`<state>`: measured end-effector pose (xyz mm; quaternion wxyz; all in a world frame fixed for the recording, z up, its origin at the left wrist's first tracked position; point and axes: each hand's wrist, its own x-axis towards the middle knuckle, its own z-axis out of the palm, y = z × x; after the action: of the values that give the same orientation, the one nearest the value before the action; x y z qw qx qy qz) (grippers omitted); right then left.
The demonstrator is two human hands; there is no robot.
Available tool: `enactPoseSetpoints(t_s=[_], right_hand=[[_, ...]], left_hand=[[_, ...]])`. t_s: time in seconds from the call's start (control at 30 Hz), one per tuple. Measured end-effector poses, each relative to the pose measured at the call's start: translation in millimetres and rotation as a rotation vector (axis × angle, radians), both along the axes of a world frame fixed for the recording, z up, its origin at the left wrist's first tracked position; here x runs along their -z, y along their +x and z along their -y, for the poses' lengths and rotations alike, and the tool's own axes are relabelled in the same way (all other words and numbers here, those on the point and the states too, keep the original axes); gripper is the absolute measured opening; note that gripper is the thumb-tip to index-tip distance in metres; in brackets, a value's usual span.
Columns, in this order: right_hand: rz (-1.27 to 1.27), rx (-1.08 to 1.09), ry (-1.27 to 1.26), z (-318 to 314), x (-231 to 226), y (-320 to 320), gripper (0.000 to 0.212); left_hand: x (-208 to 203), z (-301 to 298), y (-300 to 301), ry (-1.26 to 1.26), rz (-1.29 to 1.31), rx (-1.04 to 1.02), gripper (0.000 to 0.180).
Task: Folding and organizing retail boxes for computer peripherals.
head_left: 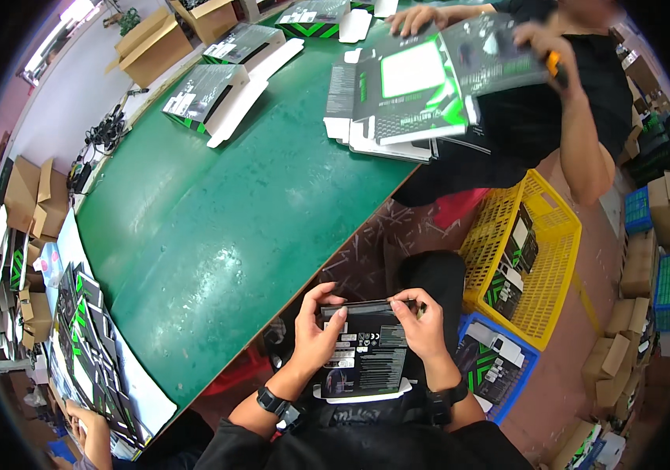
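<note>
A black printed cardboard box point(370, 356) rests over my lap, with pale text panels facing up. My left hand point(318, 329) grips its far left corner, thumb on top. At the far right corner my right hand point(423, 325) pinches the edge between thumb and fingers. Between the two hands runs the folded dark edge of the box. A white flap point(362, 395) sticks out at the end nearest my body. Both my wrists wear dark bands.
A green table point(217, 219) lies ahead and left, with black-and-green boxes point(206, 94) at its far side. Across it, a co-worker's hands point(546, 51) handle flattened cartons point(409, 78). Flat cartons point(88, 345) pile up at left. Yellow point(562, 258) and blue crates point(519, 384) stand right.
</note>
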<state>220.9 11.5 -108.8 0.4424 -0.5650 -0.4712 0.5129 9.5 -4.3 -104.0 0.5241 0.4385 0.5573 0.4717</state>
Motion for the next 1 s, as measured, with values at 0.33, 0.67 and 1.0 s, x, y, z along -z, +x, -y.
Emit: enactPoseSetpoints(t_s=[0.33, 0.67, 1.0], right_hand=[[-0.176, 0.066, -0.046, 3, 10, -7, 0.008], [-0.41, 0.021, -0.115, 6, 2, -3, 0.009], [-0.262, -0.072, 0.056, 12, 9, 1, 0.022]], left_hand=[[18, -3, -10, -0.114, 0.108, -0.012, 0.013], [21, 8, -16, 0.15, 0.08, 0.068, 0.018], [23, 7, -15, 0.224, 0.019, 0.054, 0.017]])
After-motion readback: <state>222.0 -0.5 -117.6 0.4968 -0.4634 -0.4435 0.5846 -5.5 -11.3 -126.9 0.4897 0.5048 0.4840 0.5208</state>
